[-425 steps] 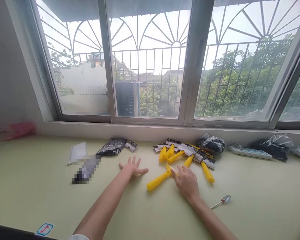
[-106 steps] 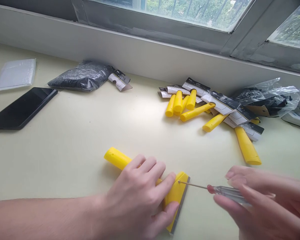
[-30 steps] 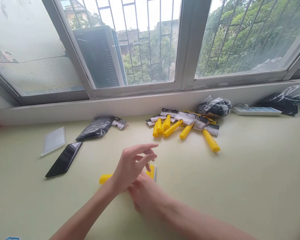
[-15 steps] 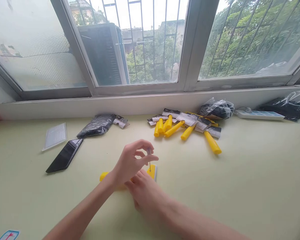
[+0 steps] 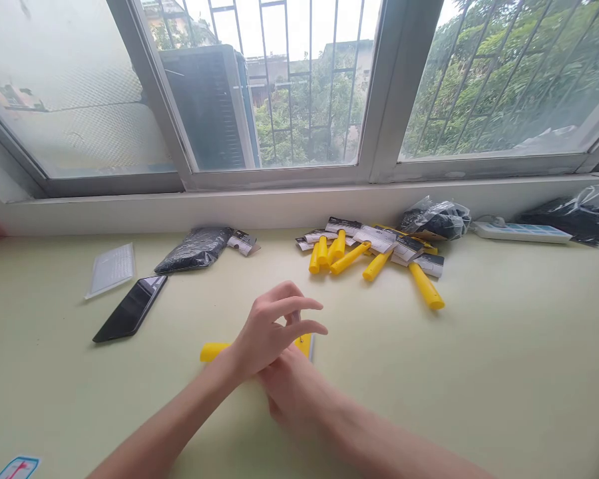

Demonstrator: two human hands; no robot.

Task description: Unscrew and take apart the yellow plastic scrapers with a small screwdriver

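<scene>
A yellow scraper-like tool (image 5: 213, 352) lies flat on the table, its handle to the left and its pale-edged head to the right. My right hand (image 5: 294, 382) rests over its middle and grips it, with the fingers mostly hidden under my left hand. A small screwdriver (image 5: 296, 317) with a clear handle stands nearly upright, its tip at a screw in the yellow head. My left hand (image 5: 274, 326) is around the screwdriver; thumb and index finger stretch apart past it, while the curled fingers behind seem to steady it.
Several yellow-handled tools (image 5: 352, 256) with card labels lie at the back. Bagged black items (image 5: 194, 249) (image 5: 434, 219), a white power strip (image 5: 524, 232), a black phone (image 5: 130, 310) and a clear flat packet (image 5: 110, 270) are around the table (image 5: 479, 379). A window stands behind.
My left thumb and index finger have spread away from the screwdriver handle, and the hand has shifted slightly right and down. My right hand stays on the yellow tool.
</scene>
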